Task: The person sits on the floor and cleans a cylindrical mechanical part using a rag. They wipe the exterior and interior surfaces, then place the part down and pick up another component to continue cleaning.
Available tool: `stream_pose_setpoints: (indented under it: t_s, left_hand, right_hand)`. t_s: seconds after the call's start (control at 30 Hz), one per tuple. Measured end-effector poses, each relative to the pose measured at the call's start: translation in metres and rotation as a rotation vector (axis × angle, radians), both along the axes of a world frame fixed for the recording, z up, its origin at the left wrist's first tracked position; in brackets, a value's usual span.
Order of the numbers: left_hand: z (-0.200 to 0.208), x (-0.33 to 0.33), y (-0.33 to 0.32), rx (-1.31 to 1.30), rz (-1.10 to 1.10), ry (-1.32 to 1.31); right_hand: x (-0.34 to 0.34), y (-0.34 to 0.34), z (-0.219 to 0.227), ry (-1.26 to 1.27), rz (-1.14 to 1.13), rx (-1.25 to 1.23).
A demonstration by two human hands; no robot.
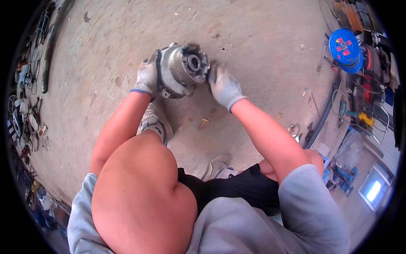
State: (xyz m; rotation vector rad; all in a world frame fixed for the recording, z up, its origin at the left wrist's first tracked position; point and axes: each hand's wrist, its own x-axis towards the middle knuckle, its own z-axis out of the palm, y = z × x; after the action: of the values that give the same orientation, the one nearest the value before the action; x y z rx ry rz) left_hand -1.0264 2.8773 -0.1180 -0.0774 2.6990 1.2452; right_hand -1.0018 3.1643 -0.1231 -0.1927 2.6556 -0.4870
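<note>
A grey, grimy cast-metal housing (pixel 173 71) is tilted above the concrete floor, its round end with a ring-shaped hub (pixel 193 63) facing up and to the right. My left hand (pixel 147 77), in a pale work glove with a blue cuff, grips the flange on its left side. At the opposite side, my right hand (pixel 225 86) wears a matching glove with dirt-darkened fingers. Those fingers are curled against the housing's right rim; whether they also pinch some small thing is hidden. My left shoe (pixel 155 120) stands just below the housing.
A dark hose (pixel 51 55) and loose parts and cables line the far left. On the right are a blue spool (pixel 344 47), a yellow-and-teal power tool (pixel 364 118), a clear plastic bag (pixel 349 148) and assorted hardware. Small debris (pixel 205 120) dots the floor.
</note>
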Motion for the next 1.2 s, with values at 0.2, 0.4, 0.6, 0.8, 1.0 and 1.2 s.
stream_pose_setpoints:
  t_s: [0.2, 0.4, 0.6, 0.8, 1.0, 1.2]
  left_hand:
    - [-0.078, 0.012, -0.039, 0.295, 0.323, -0.234]
    - [-0.038, 0.013, -0.019, 0.001, 0.217, -0.233]
    - [-0.031, 0.008, -0.007, 0.715, 0.653, -0.402]
    - [-0.050, 0.010, -0.016, 0.004, 0.077, 0.132]
    - [-0.011, 0.000, 0.002, 0.718, 0.461, -0.269]
    - [0.003, -0.006, 0.008, 0.500, 0.640, -0.492]
  right_hand:
    - [0.008, 0.055, -0.027, -0.133, -0.323, -0.230]
    - [-0.074, -0.012, -0.040, -0.130, -0.318, -0.757]
    - [-0.071, -0.031, -0.030, -0.073, -0.404, -0.669]
    - [-0.070, -0.036, -0.039, 0.209, -0.418, -0.600]
    - [-0.015, -0.037, -0.051, 0.160, -0.656, -0.712]
    - [-0.075, -0.039, -0.025, 0.072, -0.583, -0.564]
